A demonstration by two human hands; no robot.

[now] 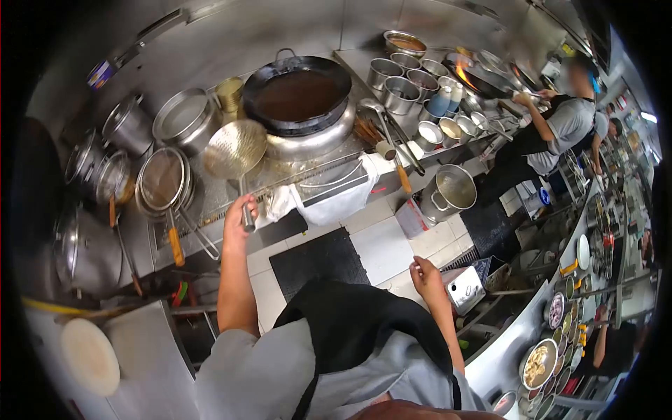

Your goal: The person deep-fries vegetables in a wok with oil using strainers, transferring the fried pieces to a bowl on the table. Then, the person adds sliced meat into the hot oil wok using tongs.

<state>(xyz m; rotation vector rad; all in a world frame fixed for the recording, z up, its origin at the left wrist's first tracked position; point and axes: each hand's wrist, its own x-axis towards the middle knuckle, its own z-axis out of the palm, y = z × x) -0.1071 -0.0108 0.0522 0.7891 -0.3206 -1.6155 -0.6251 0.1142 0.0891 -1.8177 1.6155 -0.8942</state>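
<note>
My left hand is closed around the metal handle of a large perforated skimmer. The skimmer's round bowl is held up over the stove edge, left of a big black wok with brown liquid in it. My right hand hangs above the floor, its fingers curled in and no object visible in them. Close by it is a white box-like container. On the counter left of the skimmer, wood-handled mesh strainers rest over a pot.
Metal pots and a lidded pot stand at left. Several steel containers and a ladle are right of the wok. A tall pot is by the stove front. A co-worker handles a flaming wok.
</note>
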